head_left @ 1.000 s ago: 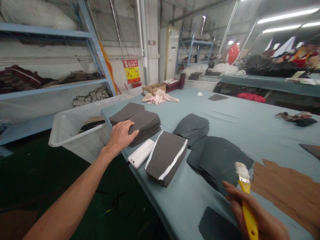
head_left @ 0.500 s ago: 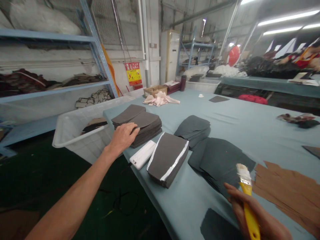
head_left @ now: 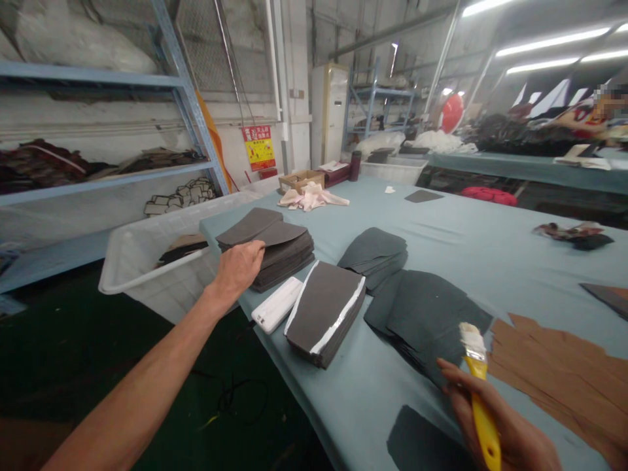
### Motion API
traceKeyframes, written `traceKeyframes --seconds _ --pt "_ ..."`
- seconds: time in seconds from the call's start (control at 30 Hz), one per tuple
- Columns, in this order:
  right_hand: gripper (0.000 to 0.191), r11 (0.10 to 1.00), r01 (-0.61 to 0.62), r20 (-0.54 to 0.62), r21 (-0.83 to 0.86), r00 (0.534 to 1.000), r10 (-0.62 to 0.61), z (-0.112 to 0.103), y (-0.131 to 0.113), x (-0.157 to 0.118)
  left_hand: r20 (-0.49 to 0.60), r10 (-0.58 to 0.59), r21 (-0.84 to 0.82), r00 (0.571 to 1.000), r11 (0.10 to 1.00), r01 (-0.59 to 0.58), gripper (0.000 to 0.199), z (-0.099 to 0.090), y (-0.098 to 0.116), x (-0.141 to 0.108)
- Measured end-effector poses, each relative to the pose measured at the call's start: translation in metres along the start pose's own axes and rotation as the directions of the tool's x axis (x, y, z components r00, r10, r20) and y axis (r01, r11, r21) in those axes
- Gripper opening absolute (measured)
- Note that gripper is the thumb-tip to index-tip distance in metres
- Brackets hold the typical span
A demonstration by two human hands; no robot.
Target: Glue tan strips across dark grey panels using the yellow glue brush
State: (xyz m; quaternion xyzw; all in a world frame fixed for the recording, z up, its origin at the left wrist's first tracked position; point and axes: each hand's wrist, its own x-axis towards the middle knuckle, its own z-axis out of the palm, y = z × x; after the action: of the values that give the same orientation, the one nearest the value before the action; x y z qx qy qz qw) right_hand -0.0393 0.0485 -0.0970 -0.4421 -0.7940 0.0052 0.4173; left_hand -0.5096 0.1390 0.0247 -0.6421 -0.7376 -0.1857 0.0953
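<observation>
My left hand [head_left: 241, 267] pinches the near edge of the top piece [head_left: 282, 233] on a stack of brownish-grey cut panels [head_left: 287, 261]; that edge is raised a little. In my right hand [head_left: 490, 412] is a paintbrush [head_left: 475, 356] with a yellow handle and white-coated bristles, pointing up and away. Between the hands lies a second stack of grey panels [head_left: 326, 304], its top one edged with white stripes along both long sides. A white phone-like slab [head_left: 277, 305] sits between the two stacks. Dark green-grey panels [head_left: 426, 314] are fanned out left of the brush.
Brown sheets [head_left: 554, 379] lie at the right of the blue-covered table [head_left: 490, 248]. One dark piece [head_left: 424, 445] is at the near edge. Pale cloth [head_left: 311, 196] and a cardboard box [head_left: 300, 179] stand farther back. A white bin [head_left: 147, 261] adjoins the table's left side.
My left fingers have closed on the edge of the top panel and lifted it slightly. My right hand still holds the brush in much the same place; the view has shifted slightly.
</observation>
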Motion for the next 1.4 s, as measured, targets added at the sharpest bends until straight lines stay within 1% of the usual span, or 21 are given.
traceKeyframes --seconds 0.1,0.17,0.23,0.33,0.4,0.43,0.5,0.57,0.63,0.7,0.77,0.8,0.83,0.9,0.93,0.97,1.03,1.13,1.2,1.3,1.4 --pt "0.024 1.0 -0.009 0.001 -0.004 1.0 0.009 -0.002 -0.002 0.0 -0.069 -0.015 -0.053 0.997 0.999 0.011 0.033 0.0 0.0 0.002" --pt "0.024 1.0 -0.01 0.033 -0.011 0.999 0.011 -0.003 0.0 -0.001 -0.16 -0.039 -0.113 0.986 0.993 0.021 0.034 -0.002 0.002 0.004" --pt "0.024 1.0 -0.008 0.048 -0.024 0.999 0.01 -0.006 0.001 -0.001 -0.269 -0.078 -0.192 0.96 0.981 0.026 0.033 -0.008 0.007 0.005" --pt "0.022 0.998 0.029 0.034 -0.052 0.999 -0.028 -0.012 -0.006 0.007 -0.41 -0.159 -0.337 0.898 0.942 0.013 0.034 -0.023 0.02 0.004" --pt "0.021 0.997 0.043 0.0 -0.069 0.999 -0.043 -0.015 -0.016 0.016 -0.448 -0.205 -0.445 0.87 0.895 -0.018 0.036 -0.034 0.03 -0.001" --pt "0.021 0.996 0.044 -0.025 -0.077 0.999 -0.046 -0.016 -0.022 0.022 -0.445 -0.222 -0.503 0.867 0.863 -0.038 0.037 -0.038 0.035 -0.005" --pt "0.02 0.995 0.047 -0.072 -0.082 0.996 -0.053 -0.018 -0.035 0.034 -0.394 -0.242 -0.631 0.887 0.773 -0.07 0.04 -0.044 0.045 -0.015" --pt "0.017 0.997 0.049 -0.114 -0.065 0.992 -0.056 -0.018 -0.047 0.047 -0.291 -0.237 -0.763 0.927 0.642 -0.076 0.044 -0.045 0.054 -0.028" --pt "0.013 0.999 0.042 -0.154 -0.025 0.987 -0.045 -0.016 -0.058 0.06 -0.163 -0.206 -0.872 0.965 0.488 -0.043 0.047 -0.043 0.063 -0.043" --pt "0.01 0.999 0.007 -0.176 0.051 0.984 0.002 -0.013 -0.068 0.074 -0.038 -0.163 -0.938 0.986 0.345 0.021 0.047 -0.04 0.073 -0.059" --pt "0.013 0.981 -0.085 -0.164 0.173 0.98 0.113 -0.008 -0.077 0.09 0.066 -0.122 -0.968 0.99 0.231 0.093 0.044 -0.037 0.084 -0.073" --pt "0.016 0.956 -0.153 -0.14 0.249 0.971 0.192 -0.005 -0.081 0.098 0.109 -0.102 -0.975 0.989 0.184 0.126 0.042 -0.036 0.089 -0.08" --pt "0.021 0.917 -0.215 -0.127 0.336 0.954 0.271 -0.002 -0.084 0.107 0.145 -0.083 -0.977 0.986 0.143 0.156 0.041 -0.036 0.093 -0.085" --pt "0.03 0.797 -0.331 -0.104 0.505 0.893 0.437 0.005 -0.088 0.125 0.199 -0.049 -0.976 0.979 0.076 0.203 0.04 -0.034 0.101 -0.093" --pt "0.033 0.742 -0.365 -0.103 0.562 0.86 0.501 0.008 -0.089 0.133 0.22 -0.036 -0.974 0.975 0.048 0.222 0.04 -0.033 0.103 -0.096" --pt "0.036 0.708 -0.385 -0.104 0.592 0.835 0.541 0.011 -0.09 0.141 0.238 -0.024 -0.971 0.971 0.023 0.239 0.04 -0.033 0.105 -0.098" --pt "0.038 0.688 -0.391 -0.116 0.611 0.815 0.567 0.017 -0.091 0.154 0.266 -0.007 -0.964 0.964 -0.019 0.266 0.04 -0.031 0.107 -0.1" --pt "0.033 0.715 -0.355 -0.146 0.602 0.831 0.536 0.022 -0.095 0.166 0.293 0.008 -0.955 0.956 -0.054 0.293 0.041 -0.03 0.107 -0.101" --pt "0.029 0.763 -0.321 -0.185 0.561 0.85 0.493 0.026 -0.099 0.169 0.3 0.016 -0.952 0.954 -0.057 0.3 0.041 -0.029 0.105 -0.102" --pt "0.022 0.836 -0.271 -0.233 0.477 0.878 0.418 0.031 -0.102 0.174 0.303 0.034 -0.952 0.952 -0.031 0.304 0.042 -0.027 0.102 -0.1" --pt "0.021 0.881 -0.256 -0.233 0.398 0.901 0.367 0.038 -0.099 0.181 0.296 0.05 -0.955 0.954 0.027 0.295 0.046 -0.021 0.097 -0.094"
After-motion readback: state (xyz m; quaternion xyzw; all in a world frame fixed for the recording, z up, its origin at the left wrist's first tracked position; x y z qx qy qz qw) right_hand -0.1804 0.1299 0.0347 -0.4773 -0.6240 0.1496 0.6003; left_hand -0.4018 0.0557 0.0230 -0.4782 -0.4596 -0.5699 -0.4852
